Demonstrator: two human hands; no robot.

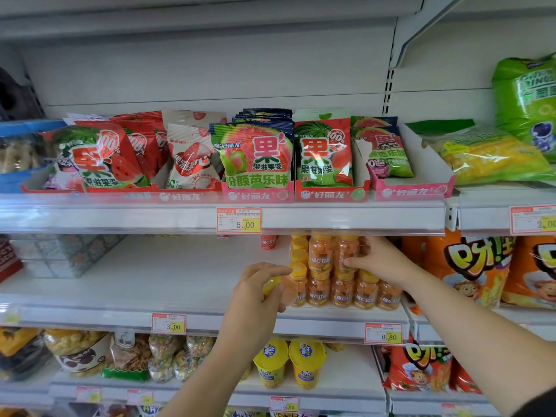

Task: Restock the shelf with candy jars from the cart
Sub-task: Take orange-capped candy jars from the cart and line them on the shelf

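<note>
On the middle shelf [150, 284], the left hand [258, 291] curls round a yellow-lidded jar [298, 288] at the left end of the front row, touching its neighbour, while the right hand [380, 260] grips an upper jar [346, 252] stacked on that row, thumb across its front.

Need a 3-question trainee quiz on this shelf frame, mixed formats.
1. True or false: the left hand grips the end jar of the front row.
2. The right hand grips: A a top jar, B a bag, C a price tag.
3. Fill in: the jar lids are ____.
Key: 1 true; 2 A; 3 yellow.
</note>
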